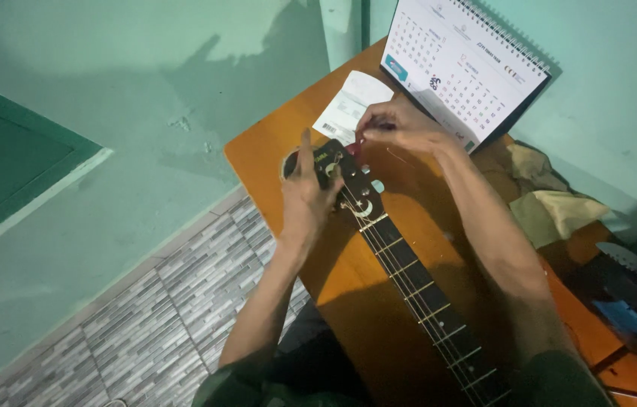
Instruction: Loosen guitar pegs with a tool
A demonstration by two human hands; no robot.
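Observation:
A guitar neck (416, 294) runs from the bottom right up to its black headstock (349, 181), which rests on an orange wooden table (266, 151). My left hand (305, 196) lies on the left side of the headstock, fingers wrapped around it near the tuning pegs. My right hand (401, 128) is above the top of the headstock, fingers pinched on a small red object (354, 146) at the pegs. Strings run down the fretboard.
A white folded paper (352, 105) lies on the table just beyond the headstock. A standing spiral desk calendar (465, 64) is behind my right hand. Crumpled cloths (548, 203) and dark tools (635, 294) sit at the right. Green wall and grey tiled floor (145, 316) lie left.

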